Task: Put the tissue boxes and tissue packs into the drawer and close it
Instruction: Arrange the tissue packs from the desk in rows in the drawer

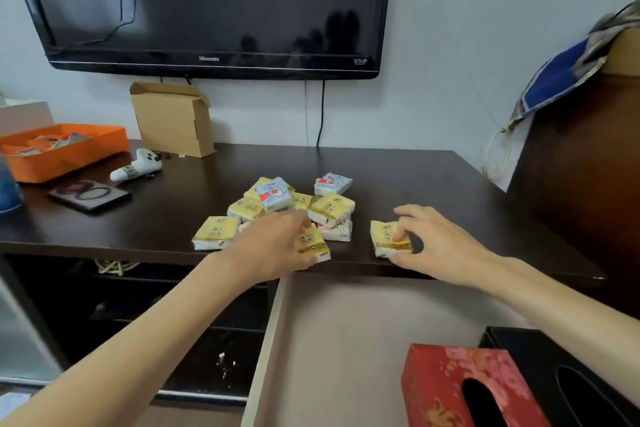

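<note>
Two tissue boxes in the drawer [332,340]; packs still out on the desk [433,180].

Red box [464,388] and black box [568,381] sit at lower right of the frame. Pile of tissue packs [294,204] remains at centre. Left hand [273,246] closes on a yellow pack [313,246]; right hand [436,239] pinches a lone pack [384,239]. Drawer open; closing not yet done.

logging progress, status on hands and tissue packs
Left hand and right hand each on a yellow pack. Two tissue boxes already in open drawer. Nothing blocking.
</note>
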Available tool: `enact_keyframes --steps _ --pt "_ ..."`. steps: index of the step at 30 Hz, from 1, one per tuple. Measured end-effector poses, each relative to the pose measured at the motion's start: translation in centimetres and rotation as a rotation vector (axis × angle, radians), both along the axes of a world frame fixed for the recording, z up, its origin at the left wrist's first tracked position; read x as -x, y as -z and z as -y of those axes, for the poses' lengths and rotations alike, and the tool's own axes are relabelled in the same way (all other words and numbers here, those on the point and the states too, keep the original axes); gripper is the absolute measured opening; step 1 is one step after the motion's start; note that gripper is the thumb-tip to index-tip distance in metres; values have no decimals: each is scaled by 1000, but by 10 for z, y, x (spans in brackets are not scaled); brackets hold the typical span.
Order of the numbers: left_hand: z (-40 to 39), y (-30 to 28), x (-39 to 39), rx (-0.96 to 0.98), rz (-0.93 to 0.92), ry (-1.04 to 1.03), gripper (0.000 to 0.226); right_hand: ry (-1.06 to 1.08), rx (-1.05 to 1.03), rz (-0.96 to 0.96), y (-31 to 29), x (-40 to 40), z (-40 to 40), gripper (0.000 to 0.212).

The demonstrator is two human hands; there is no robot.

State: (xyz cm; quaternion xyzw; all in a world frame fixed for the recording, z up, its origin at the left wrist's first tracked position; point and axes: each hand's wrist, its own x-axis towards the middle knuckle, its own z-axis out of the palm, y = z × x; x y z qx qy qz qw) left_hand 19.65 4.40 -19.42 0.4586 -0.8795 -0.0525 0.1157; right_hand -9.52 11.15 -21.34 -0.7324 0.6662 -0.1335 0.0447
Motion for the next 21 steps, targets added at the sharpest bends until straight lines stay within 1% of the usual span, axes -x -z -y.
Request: enact_keyframes --steps 3,5,7,9,11,13,14,15,16,17,19,20,21 --pt "8 -12 8 -19 -29 4 40 5 -82 180 -17 -1 8 29" --pt "19 -23 10 -43 -36 22 35 37 -87 265 -28 -2 14 31" --pt "24 -30 17 -51 -3 39 32 52 -49 241 -37 -1 14 31" --pt "24 -36 22 -34 2 63 31 36 37 215 -43 -8 3 33" --pt "15 -41 21 10 -12 81 33 9 113 288 -44 -21 -18 36" --pt "-1 -41 13 77 -80 126 38 -45 150 329 -37 -32 -43 40" --pt "-11 -38 8 66 -142 159 42 -70 139 302 -29 -35 -55 42" --pt "-21 -32 2 12 -202 195 47 -82 104 241 -20 -38 -66 43" --pt "-33 -25 -3 -66 -244 229 55 -85 55 166 -12 -41 -73 44" --pt "-43 -14 -6 -142 -246 253 65 -80 -4 101 -4 -43 -77 44" --pt "-55 14 -6 -207 -143 257 94 -72 -120 29 9 -48 -75 41" --pt "-57 28 -3 -214 -70 250 105 -70 -160 12 15 -51 -71 38" --pt "-59 40 1 -218 -9 244 110 -66 -190 4 20 -54 -67 36"
